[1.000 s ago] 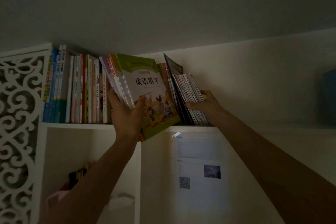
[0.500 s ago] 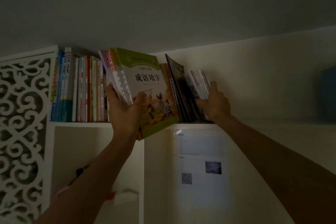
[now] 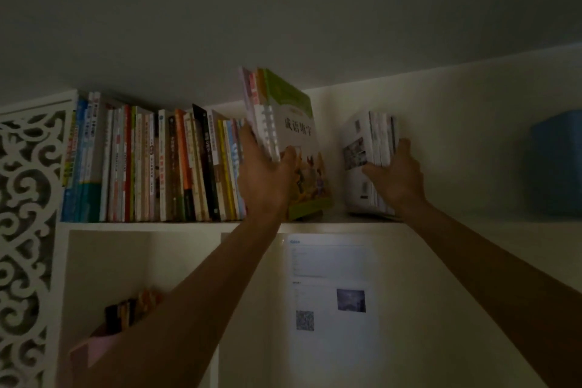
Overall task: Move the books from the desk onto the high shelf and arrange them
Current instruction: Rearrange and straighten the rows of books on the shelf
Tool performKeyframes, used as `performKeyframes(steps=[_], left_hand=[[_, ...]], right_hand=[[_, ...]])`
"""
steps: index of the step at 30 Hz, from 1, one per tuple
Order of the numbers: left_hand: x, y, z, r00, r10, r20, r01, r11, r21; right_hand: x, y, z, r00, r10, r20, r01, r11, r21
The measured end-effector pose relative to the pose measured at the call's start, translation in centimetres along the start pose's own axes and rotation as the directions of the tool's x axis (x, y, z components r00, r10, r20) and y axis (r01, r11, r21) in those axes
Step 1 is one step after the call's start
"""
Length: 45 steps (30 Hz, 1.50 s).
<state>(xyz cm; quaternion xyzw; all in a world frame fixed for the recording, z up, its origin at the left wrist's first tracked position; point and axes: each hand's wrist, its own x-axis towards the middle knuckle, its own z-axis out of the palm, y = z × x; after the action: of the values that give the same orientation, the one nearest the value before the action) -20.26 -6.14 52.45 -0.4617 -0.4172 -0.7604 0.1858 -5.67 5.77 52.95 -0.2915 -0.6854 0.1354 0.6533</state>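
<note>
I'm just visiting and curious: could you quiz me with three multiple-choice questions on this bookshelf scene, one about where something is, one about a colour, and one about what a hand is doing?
1. Where is the blue box?
A. On the high shelf, at the far right
B. Left of the carved panel
C. Under the paper sheet

2. What colour is the top edge of the front book's cover in the bundle of books?
A. Red
B. Green
C. Black

3. What is the right hand doing?
A. Hanging free
B. Pointing at the ceiling
C. Holding a stack of thin booklets

Answers:
1 A: the box stands on the shelf, right of all the books.
2 B: a green band crosses the cover's top.
3 C: the fingers wrap round the stack, while the left hand grips the bundle.
</note>
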Motion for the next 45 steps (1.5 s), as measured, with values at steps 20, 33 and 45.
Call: performKeyframes(steps=[20,33,45], left_hand=[[3.3,-7.6,3.5,0.991,0.135,-0.004,-0.117,0.876,0.468],[4.1,-5.1,-0.2,0.965,0.165,0.202,-0.238,0.875,0.422],[2.1,-3.4,-2.6,0.973,-0.041,0.227,-0.010,0.976,0.218]], right_hand=[[-0.2,-1.7,8.1,0.978,-0.127,0.162,0.151,0.978,-0.142],[-0.9,-2.6,9.3,0.971,-0.149,0.189,0.188,0.959,-0.210],[-1.8,-3.4,9.7,0.987,-0.071,0.144,0.100,0.973,-0.210]])
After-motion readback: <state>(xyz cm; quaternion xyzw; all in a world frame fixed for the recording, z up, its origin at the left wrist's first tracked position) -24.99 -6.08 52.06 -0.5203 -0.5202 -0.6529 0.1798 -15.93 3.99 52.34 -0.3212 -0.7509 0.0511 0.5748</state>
